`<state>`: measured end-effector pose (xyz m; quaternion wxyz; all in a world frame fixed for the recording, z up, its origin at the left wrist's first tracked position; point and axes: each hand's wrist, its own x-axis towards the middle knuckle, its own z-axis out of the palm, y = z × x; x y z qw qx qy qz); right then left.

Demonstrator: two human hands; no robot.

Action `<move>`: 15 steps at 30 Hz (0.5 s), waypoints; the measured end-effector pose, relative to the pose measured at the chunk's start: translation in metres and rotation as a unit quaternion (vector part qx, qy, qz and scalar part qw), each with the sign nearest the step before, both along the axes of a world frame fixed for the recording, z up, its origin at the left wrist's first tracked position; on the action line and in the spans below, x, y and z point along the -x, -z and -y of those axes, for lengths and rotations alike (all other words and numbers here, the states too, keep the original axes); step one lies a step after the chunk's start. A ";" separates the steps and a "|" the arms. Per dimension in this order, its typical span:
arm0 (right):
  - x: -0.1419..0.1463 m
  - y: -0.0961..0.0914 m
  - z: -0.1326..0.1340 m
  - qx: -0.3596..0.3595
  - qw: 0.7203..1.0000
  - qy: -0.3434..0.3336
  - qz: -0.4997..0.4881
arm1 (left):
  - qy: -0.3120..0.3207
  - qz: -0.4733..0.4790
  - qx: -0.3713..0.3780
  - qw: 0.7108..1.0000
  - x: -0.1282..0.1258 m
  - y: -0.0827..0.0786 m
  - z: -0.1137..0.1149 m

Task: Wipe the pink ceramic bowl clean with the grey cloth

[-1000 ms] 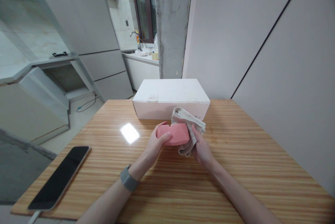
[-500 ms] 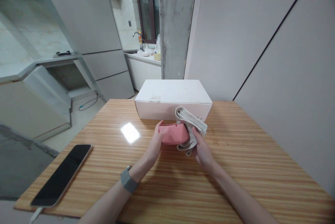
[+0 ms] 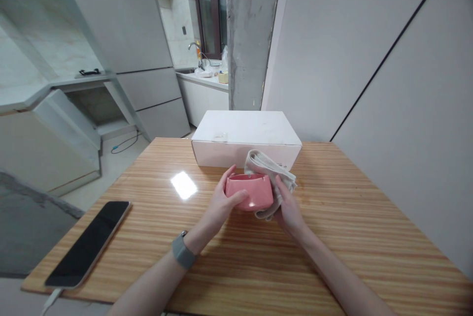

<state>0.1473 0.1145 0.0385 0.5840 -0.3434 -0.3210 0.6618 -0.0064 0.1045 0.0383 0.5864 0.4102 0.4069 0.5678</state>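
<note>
A: Where is the pink container?

B: Between the hands, above the surface, about midway between its left and right edges. The white box stands behind, near the far edge.

A: And the hands?

B: The left hand is wrapped on the container's left end, thumb across the front wall. The right hand holds a folded cloth against the right end, or just behind it; I can't tell which.

A: Heavy, do you think?

B: Probably light; one hand seems enough to support it. The walls look stiff, glossy and likely slippery. Plastic or glazed ceramic, I can't say; if ceramic, it could chip.

A: So where's the best hold?

B: Low on the end walls, or thumb in front with fingers behind, away from the notched rim.

A: The cloth?

B: Soft and limp, I'd judge. Pinch every layer of the fold, or it may sag open.
</note>
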 end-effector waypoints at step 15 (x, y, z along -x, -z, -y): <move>0.004 0.016 0.002 -0.001 0.998 0.064 0.002 | -0.087 -0.033 0.026 0.995 0.000 0.012 -0.011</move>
